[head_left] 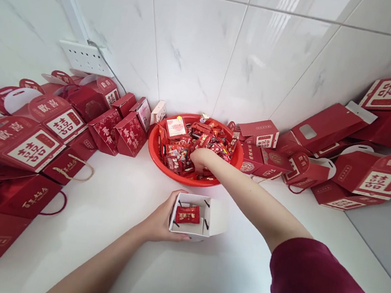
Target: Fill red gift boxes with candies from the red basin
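Note:
My left hand (163,219) is wrapped round the left side of a small gift box (188,236) on the white table. The box stands with its top open, its white inside facing up and its lid flap (220,216) folded out to the right. Inside lies one red wrapped candy (188,215), and dark cord ends poke through the walls. My right hand (200,161) reaches down into a red plastic basin (192,180) full of red candy packets (176,151). Its fingers are sunk among the packets, so whether they grip anything is hidden.
Stacks of red gift boxes (37,148) line the left side of the white table (98,215). More red boxes (328,131) are piled on the right, against the tiled wall (195,44). A socket strip (86,58) with a cable sits on the wall at left.

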The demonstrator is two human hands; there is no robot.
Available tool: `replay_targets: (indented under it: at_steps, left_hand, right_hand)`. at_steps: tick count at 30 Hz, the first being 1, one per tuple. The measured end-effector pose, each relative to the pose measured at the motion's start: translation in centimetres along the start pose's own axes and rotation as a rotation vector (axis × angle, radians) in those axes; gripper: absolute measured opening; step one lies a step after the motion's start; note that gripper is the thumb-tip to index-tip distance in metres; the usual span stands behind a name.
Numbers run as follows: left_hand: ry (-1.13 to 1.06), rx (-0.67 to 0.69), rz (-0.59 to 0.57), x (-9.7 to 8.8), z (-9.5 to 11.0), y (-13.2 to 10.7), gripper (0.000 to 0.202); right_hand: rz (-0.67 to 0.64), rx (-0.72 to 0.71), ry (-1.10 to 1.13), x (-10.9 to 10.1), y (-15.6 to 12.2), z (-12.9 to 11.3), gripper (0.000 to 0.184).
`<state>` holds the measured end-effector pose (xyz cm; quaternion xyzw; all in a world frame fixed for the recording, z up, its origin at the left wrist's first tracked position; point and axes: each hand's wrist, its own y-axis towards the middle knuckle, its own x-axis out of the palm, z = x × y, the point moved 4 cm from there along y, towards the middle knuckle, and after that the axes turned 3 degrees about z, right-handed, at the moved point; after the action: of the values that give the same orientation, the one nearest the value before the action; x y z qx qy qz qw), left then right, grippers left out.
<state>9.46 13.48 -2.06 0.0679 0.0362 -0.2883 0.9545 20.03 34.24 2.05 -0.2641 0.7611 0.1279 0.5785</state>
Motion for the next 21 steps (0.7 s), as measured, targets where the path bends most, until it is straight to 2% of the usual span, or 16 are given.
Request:
replay_targets:
  at_steps: [4, 8, 11, 15, 21]
  left_hand:
    - [-0.034, -0.019, -0.019, 0.1, 0.0, -0.1, 0.095]
    - [-0.018, -0.022, -0.027, 0.0, -0.1, -0.2, 0.095]
    - [-0.023, -0.021, -0.022, -0.1, -0.2, -0.2, 0.095]
    - [-0.042, -0.014, -0.026, 0.0, -0.2, -0.2, 0.095]
    - [-0.071, -0.013, -0.033, 0.1, 0.0, -0.1, 0.094]
  right_hand:
    - [-0.245, 0.029, -0.118, -0.9, -1.7, 1.7, 0.030]
    - [-0.306, -0.037, -0.070, -2.5, -3.6, 2.4, 0.026]
    - [-0.269, -0.081, 0.028, -3.8, -5.2, 2.8, 0.024]
    - [-0.153, -0.089, 0.189, -5.2, -7.2, 3.1, 0.029]
    - [0.016, -0.123, 0.396, -5.8, -8.9, 2.5, 0.028]
